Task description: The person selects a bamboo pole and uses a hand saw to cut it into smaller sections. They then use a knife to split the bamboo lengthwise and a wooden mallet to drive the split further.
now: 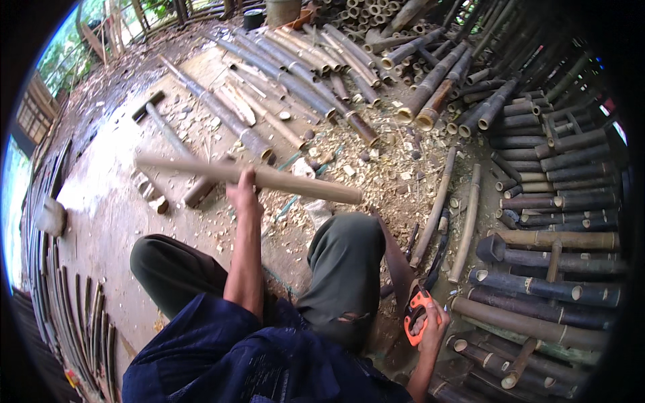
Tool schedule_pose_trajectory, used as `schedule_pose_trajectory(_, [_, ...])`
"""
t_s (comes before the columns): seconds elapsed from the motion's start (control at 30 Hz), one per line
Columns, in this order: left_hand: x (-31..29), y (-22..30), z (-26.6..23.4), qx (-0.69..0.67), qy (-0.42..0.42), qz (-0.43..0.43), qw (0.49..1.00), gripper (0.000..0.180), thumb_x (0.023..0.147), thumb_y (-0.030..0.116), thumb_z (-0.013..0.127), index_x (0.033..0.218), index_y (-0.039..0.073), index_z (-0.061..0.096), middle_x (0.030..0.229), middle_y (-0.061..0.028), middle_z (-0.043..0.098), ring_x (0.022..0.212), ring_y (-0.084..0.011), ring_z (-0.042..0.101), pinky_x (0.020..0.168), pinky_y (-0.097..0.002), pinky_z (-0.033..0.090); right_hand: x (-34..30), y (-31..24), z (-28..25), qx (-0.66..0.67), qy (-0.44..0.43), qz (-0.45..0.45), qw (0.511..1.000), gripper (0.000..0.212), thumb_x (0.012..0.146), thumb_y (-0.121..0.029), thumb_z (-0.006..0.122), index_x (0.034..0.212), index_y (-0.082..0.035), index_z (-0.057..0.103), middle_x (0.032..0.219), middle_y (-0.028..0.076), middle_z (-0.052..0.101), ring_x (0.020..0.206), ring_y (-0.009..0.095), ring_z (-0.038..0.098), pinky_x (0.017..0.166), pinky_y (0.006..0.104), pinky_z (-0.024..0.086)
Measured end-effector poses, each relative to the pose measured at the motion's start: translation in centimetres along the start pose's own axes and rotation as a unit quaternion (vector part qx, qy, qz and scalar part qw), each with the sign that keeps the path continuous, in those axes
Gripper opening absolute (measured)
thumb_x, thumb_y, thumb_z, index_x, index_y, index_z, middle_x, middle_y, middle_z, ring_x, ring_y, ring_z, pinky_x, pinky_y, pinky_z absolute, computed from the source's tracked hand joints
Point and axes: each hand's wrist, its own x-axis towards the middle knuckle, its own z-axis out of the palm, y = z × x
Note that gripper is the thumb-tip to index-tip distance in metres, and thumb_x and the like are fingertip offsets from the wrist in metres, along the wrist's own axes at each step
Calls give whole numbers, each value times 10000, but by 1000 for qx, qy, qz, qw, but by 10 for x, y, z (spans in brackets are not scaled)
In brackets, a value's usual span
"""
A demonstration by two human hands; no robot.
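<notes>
My left hand (244, 193) is closed around a brown bamboo pole (306, 185), held up nearly level in front of my knees. The pole's left end is smeared by motion. Low on the right, my right hand (433, 326) grips the orange handle of a handsaw (398, 267). Its dark blade points forward and up beside my right knee, apart from the pole. Under the pole, a short bamboo piece (199, 191) lies on the ground, partly hidden. A mallet-like tool with a dark head (147, 106) and a pale handle rests farther off.
Pale wood chips (376, 171) litter the ground ahead. Long bamboo poles (289, 84) lie beyond them. Stacked bamboo lengths (537, 282) line the right side, with a bamboo heap (430, 87) at the far right. Thin dark poles (80, 316) lie on the left, near a rounded block (50, 217).
</notes>
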Motion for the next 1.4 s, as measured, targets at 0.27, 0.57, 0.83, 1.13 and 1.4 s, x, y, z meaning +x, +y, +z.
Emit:
schedule_pose_trajectory(0.27, [11,81,60,423,-268,-5,866,565,834,80,753,1352,-57,572,979,-145,716,845,-192,711,784,-334,610,3,1,-15,12,18,12,1000,324,1061,-241,571,1194,41,658,547,8,449,402,116,427,370,306,383])
schedule_pose_trajectory(0.57, [60,-46,-122,746,-366,137,540,455,670,261,809,1097,133,721,1022,-116,722,1074,-328,680,951,-529,488,9,5,-11,43,20,54,997,293,1059,-275,568,1120,2,641,555,6,434,417,119,428,372,303,386])
schedule_pose_trajectory(0.83, [-29,-96,-9,701,-428,192,537,1047,680,422,910,1558,137,415,1508,-194,458,1431,-376,412,1219,-581,301,10,7,-19,54,22,56,997,349,1049,-271,596,1257,10,610,591,-2,441,434,110,435,376,302,392])
schedule_pose_trajectory(1.13, [-10,-184,43,718,-475,179,476,665,721,470,850,1205,80,614,1182,-150,687,1233,-317,605,1128,-632,341,-2,-5,42,30,1,-127,991,541,1057,-310,503,1433,76,553,581,-8,458,475,79,430,454,261,369])
schedule_pose_trajectory(1.4, [1,-182,51,689,-502,76,517,682,828,717,654,1151,118,704,1011,-132,765,1056,-326,706,1115,-562,312,37,-4,113,-74,-44,-168,982,545,998,-272,546,1396,99,580,730,40,598,551,85,499,502,263,390])
